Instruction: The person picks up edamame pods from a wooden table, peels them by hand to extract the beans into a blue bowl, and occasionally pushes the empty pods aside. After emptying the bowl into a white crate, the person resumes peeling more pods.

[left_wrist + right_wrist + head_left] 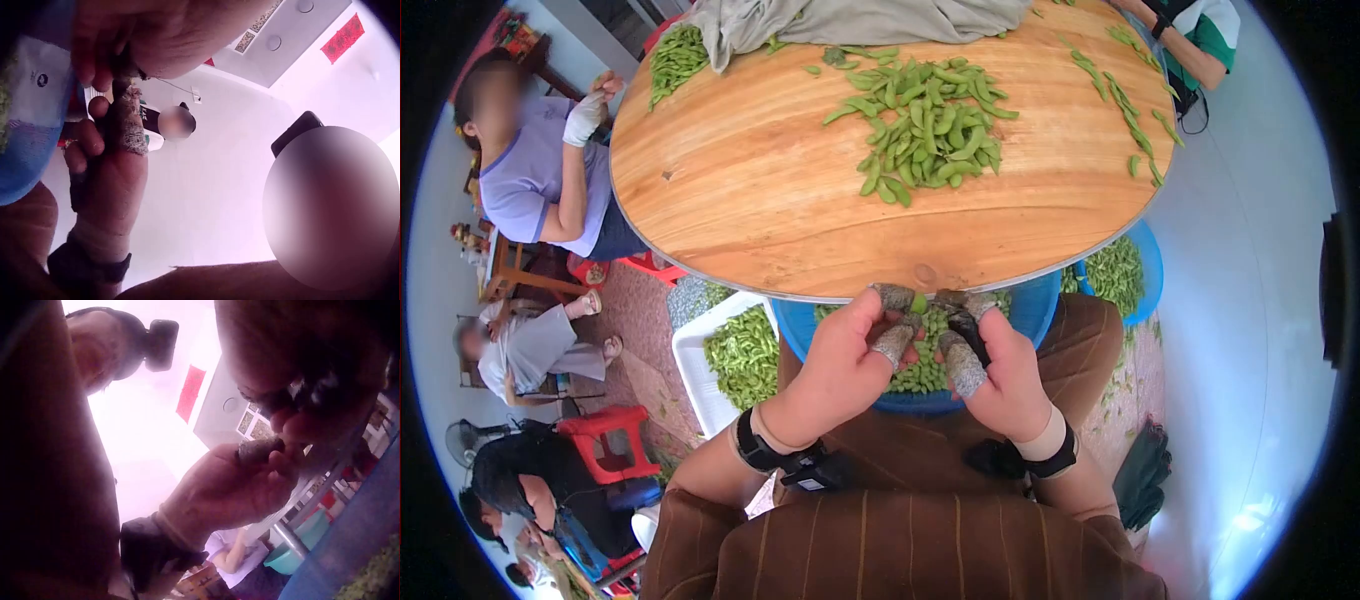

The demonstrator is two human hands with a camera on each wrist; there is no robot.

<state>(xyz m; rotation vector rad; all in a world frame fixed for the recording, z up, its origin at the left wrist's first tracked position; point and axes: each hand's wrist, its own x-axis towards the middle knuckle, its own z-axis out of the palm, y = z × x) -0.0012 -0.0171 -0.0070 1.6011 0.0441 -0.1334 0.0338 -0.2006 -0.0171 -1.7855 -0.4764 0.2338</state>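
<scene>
Just beyond the near edge of the wooden surface (750, 210), both hands are meeting over a blue basin (798, 325). The left hand (830, 365) is pinching a green pod (919, 303) between its thumb and index finger, both in grey wrapping. The right hand (1012, 380) is bending its fingers toward the same pod from the other side, its fingertips lying right beside it — whether they are gripping it, I cannot tell. The pod is sitting between the two sets of fingertips, mostly hidden by them. Below the hands, small green beans (920, 378) are lying in the basin.

A loose pile of pods (935, 125) is resting on the surface, ahead of the hands and well apart from them. A grey cloth (840, 20) is lying along the far side, with more pods near its left end. To the left of the basin, a white tray (692, 352) is holding another heap of pods; to the right, a second blue basin (1150, 275) is holding green pieces — too small to make out clearly.
</scene>
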